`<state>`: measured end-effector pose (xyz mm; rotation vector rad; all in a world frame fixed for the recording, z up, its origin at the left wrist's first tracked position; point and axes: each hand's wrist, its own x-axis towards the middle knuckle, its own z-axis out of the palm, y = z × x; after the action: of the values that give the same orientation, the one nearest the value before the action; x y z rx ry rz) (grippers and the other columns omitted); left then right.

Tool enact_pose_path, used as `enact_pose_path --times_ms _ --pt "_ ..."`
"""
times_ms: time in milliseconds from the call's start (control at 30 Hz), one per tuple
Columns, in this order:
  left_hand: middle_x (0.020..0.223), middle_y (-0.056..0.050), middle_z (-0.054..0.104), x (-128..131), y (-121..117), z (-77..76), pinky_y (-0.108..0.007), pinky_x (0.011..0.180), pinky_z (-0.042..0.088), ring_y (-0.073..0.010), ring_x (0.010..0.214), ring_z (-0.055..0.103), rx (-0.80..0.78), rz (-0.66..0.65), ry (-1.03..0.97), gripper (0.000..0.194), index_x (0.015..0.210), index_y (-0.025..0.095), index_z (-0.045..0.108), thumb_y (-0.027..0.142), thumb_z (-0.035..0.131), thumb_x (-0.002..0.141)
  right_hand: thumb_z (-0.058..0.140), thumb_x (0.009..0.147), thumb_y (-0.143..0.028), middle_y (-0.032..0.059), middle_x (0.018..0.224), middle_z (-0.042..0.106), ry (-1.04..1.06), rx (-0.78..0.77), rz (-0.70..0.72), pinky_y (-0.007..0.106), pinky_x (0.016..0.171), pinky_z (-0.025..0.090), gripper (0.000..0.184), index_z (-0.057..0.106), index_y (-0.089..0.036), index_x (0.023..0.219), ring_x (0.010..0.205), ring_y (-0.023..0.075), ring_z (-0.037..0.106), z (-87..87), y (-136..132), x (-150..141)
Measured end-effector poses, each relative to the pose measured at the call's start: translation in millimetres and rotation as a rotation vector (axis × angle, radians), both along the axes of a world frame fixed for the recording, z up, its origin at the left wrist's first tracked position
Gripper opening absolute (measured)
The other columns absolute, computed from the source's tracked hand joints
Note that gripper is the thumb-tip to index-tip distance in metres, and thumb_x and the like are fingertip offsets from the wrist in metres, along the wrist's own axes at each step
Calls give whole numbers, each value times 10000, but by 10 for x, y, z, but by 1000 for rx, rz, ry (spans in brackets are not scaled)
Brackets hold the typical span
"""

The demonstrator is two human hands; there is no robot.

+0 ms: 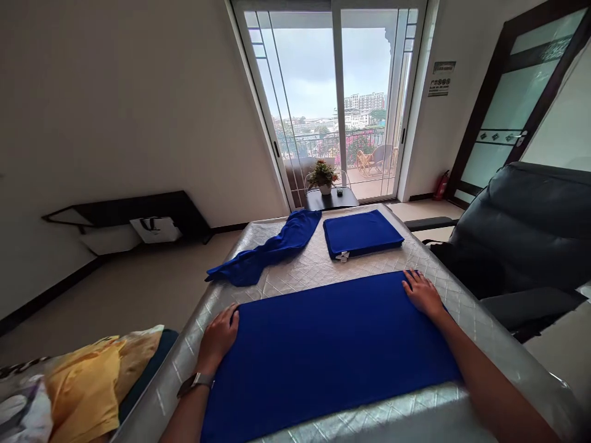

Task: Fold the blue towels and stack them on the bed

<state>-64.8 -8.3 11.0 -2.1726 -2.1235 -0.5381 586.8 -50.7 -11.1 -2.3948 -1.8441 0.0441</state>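
Note:
A large blue cloth (323, 351) lies spread flat on a quilted silver mattress (318, 264). My left hand (219, 335) rests on the cloth's left edge with its fingers curled over the edge. My right hand (422, 292) lies flat on the cloth's far right corner, fingers stretched out. Beyond it a neatly folded blue cloth (362, 234) sits on the mattress, and a crumpled blue cloth (268, 249) lies to its left.
A black leather chair (521, 234) stands close on the right. A small dark table (332, 198) with a potted plant (322, 176) is at the mattress's far end before a glass balcony door (337, 98). Yellow and patterned bedding (78, 387) lies at lower left.

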Motion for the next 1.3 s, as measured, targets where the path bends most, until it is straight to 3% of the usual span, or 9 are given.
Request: enact_pose_path --times_ms 233,400,600,667,733,900,1033,1167,1300 --pt "1446 -104 624 115 -79 96 -416 1141 423 -249 1330 577 -1 24 10 516 1356 192 617 371 280 1008 207 1043 -493 28 1689 270 -16 -5 6 454 1249 203 634 318 -253 1619 1551 255 235 -21 -21 8" --pt "1458 -116 610 74 -91 75 -413 1149 411 -253 1355 552 -5 4 19 500 1360 178 606 360 302 1007 197 1045 -471 28 1696 252 -46 -23 -2 447 1247 207 634 282 -243 1630 1554 248 221 -18 -36 -11" --pt "1454 -121 609 22 -105 39 -428 1149 407 -269 1333 560 13 -35 36 476 1364 165 610 342 330 1022 242 1034 -360 51 1679 300 -131 -75 -98 544 1232 182 592 371 -230 1597 1540 311 246 221 -60 -253" --pt "1451 -141 602 18 -110 58 -442 1140 411 -291 1321 561 28 -39 57 467 1336 155 637 335 344 1020 273 1000 -249 93 1653 352 -187 -7 -108 542 1235 156 586 453 -169 1552 1531 322 258 343 -61 -562" --pt "1452 -166 586 22 -119 92 -460 1122 420 -317 1307 559 47 -42 80 460 1304 140 664 327 360 1014 310 970 -200 119 1624 400 -190 54 -32 517 1235 161 580 505 -139 1513 1514 318 295 465 -63 -1021" --pt "1396 -166 606 59 -169 163 -467 1052 466 -324 1226 588 73 -61 118 437 1295 151 677 331 394 1015 380 990 -306 90 1594 454 2 99 331 445 1226 226 525 547 -201 1477 1475 268 380 716 -111 -2518" --pt "1361 -145 633 84 -201 160 -448 1045 470 -306 1207 601 67 -63 131 418 1294 167 679 335 408 1024 384 1016 -425 85 1593 459 147 103 559 468 1235 210 546 510 -218 1505 1487 278 360 780 -188 -3530" --pt "1334 -143 654 89 -202 142 -436 1009 491 -300 1199 611 59 -57 143 408 1306 165 665 329 418 1025 345 1022 -552 82 1647 366 251 41 622 518 1244 171 638 415 -233 1570 1530 300 269 691 -179 -4077" --pt "1348 -139 650 95 -196 143 -440 1016 483 -297 1198 611 61 -47 153 408 1312 172 657 331 410 1030 251 1024 -641 59 1706 197 329 -12 613 531 1261 51 704 320 -263 1615 1577 289 110 527 -110 -4171"
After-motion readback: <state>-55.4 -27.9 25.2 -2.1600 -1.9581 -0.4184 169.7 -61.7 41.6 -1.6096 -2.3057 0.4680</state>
